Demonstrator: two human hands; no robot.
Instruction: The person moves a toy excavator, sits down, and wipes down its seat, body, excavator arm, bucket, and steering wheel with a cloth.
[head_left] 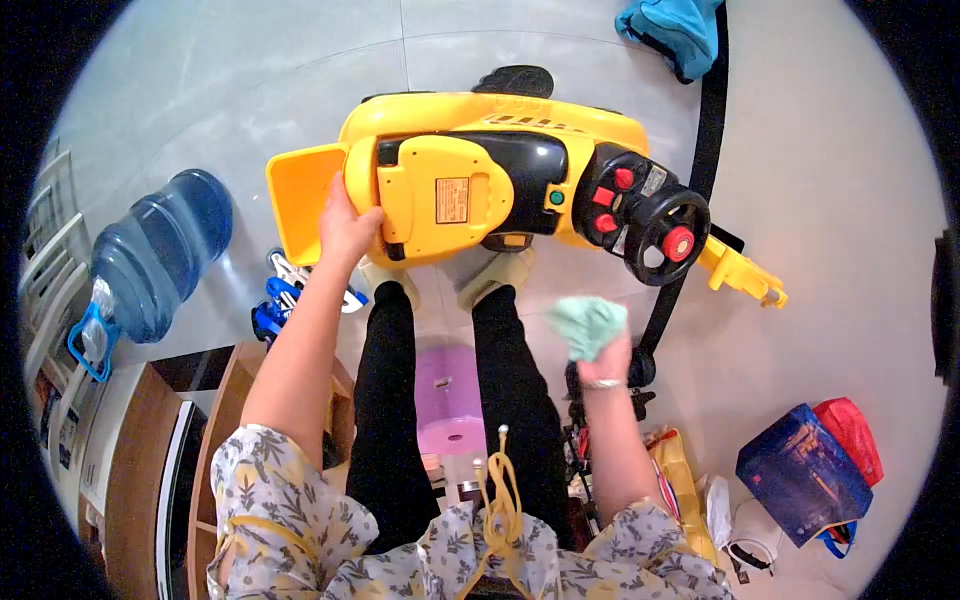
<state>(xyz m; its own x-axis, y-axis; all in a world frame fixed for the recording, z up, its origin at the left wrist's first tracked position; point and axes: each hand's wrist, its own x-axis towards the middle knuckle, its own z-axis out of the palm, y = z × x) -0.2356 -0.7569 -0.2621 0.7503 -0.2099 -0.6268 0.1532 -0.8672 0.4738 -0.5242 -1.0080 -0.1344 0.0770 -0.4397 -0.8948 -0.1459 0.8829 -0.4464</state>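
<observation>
A yellow and black ride-on toy vehicle (440, 200) lies across the floor in front of my feet, its black steering wheel (668, 236) on the right and a yellow scoop (300, 200) at the left end. My left hand (350, 225) grips the vehicle's yellow edge beside the scoop, fingers curled over it. To the lower right of the vehicle, my right hand (612, 362) is closed around a light green cloth (588, 325), slightly blurred and apart from the vehicle.
A large blue water bottle (165, 250) lies at the left. Wooden shelving (215, 440) stands lower left. A purple stool (447, 400) is between my legs. Bags (805, 475) sit lower right, and a light blue bag (675, 30) is at the top.
</observation>
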